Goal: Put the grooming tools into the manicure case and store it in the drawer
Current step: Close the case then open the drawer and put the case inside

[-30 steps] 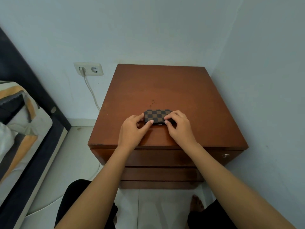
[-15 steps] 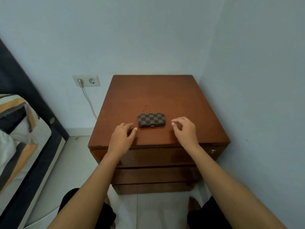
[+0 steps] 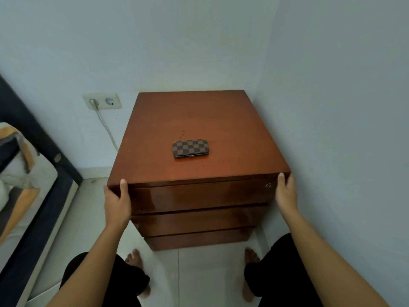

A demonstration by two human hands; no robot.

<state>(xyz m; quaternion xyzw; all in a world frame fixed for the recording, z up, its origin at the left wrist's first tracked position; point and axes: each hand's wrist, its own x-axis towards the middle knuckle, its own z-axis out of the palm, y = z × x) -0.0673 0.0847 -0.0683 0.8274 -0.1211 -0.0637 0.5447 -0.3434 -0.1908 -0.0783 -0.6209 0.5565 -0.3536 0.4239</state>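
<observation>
Legs and feet [image 3: 132, 259]: dark trousers and two bare feet were seen on the pale tiled floor [image 3: 199, 273], at 6 o'clock of the cabinet.
Left hand [image 3: 117, 201]: it was wrapped round the front left corner of the cabinet, thumb laid on the top edge, fingers hidden round the side; nothing else was held.
Right hand [image 3: 286, 193]: it was set against the front right corner in the same way, thumb up at the top edge, fingers out of sight behind the side panel.
Top drawer [image 3: 199, 196]: it was found shut, between the two hands, with a small lock near its right end; two further fronts were stacked below it.
Surface [image 3: 199, 116]: the brown wooden top was bare but for one thing.
Manicure case [image 3: 190, 148]: it was lying flat and closed, checkered brown, near the middle of the surface, well apart from both hands, at 12 o'clock of the drawer.
Wall socket [image 3: 102, 101]: it was mounted at 10 o'clock of the cabinet, with a white cable plugged in.
Bed [image 3: 24, 173]: it was placed at 9 o'clock.
</observation>
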